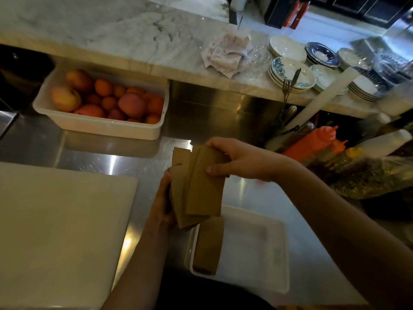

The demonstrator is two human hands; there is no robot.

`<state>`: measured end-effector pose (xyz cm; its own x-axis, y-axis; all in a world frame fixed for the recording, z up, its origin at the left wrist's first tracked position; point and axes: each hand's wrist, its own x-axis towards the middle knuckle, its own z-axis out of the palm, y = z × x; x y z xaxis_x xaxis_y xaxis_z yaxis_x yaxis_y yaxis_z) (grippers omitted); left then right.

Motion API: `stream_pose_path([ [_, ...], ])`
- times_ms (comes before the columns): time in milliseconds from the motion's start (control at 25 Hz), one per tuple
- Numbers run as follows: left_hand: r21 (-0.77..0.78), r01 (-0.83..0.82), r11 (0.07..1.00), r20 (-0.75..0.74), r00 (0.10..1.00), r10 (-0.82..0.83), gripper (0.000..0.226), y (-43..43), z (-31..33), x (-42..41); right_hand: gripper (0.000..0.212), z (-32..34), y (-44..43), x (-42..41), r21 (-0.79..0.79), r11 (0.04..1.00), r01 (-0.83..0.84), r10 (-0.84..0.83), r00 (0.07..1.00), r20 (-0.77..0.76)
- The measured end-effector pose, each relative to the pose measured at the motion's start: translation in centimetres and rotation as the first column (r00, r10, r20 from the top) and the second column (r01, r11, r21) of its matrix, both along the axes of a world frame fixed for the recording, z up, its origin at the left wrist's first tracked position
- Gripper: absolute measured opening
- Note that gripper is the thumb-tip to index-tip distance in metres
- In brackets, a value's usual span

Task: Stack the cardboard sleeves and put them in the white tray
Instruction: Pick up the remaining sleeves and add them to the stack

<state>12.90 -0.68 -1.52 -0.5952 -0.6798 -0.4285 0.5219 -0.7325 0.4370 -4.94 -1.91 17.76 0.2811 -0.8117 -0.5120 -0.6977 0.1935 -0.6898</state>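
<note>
Both hands hold a loose fan of flat brown cardboard sleeves (196,186) above the steel counter. My left hand (162,202) grips the lower left edge of the fan from below. My right hand (234,159) pinches the top sleeve near its upper end, thumb on the front. Under them, at the near edge of the counter, stands the white tray (257,247). A stack of brown sleeves (209,245) lies along the tray's left side; the rest of its floor is bare.
A white cutting board (55,220) covers the counter at the left. A white tub of oranges and apples (100,101) stands behind it. Plates (290,72), a crumpled cloth (228,52), sauce bottles (312,142) and utensils crowd the right and the marble ledge.
</note>
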Motion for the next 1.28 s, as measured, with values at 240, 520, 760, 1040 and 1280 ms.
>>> stream_pose_path([
  [240,-0.001,-0.034,0.999,-0.052,0.998,0.034,0.118,0.9,2.9,-0.3,0.06,-2.5,1.0,2.7,-0.138,0.988,-0.064,0.029,0.97,-0.24],
  [520,0.046,0.002,0.999,0.006,1.0,-0.002,0.133,1.1,1.7,-0.3,0.079,-4.8,3.4,3.6,-0.316,0.917,0.245,-0.303,0.941,-0.149],
  [760,0.077,0.066,0.995,0.021,0.997,-0.068,0.126,0.8,1.0,-0.6,0.058,-5.7,5.5,3.9,-0.292,0.832,0.471,-0.505,0.862,-0.049],
  [1040,0.029,0.021,0.999,0.095,0.995,-0.024,0.125,0.6,1.1,-1.3,0.054,-6.6,6.9,3.8,-0.181,0.803,0.567,-0.56,0.823,0.093],
  [1280,0.017,0.035,0.999,0.032,0.999,-0.035,0.119,0.9,1.6,-1.9,0.054,-6.8,7.2,3.6,-0.155,0.803,0.576,-0.562,0.818,0.124],
])
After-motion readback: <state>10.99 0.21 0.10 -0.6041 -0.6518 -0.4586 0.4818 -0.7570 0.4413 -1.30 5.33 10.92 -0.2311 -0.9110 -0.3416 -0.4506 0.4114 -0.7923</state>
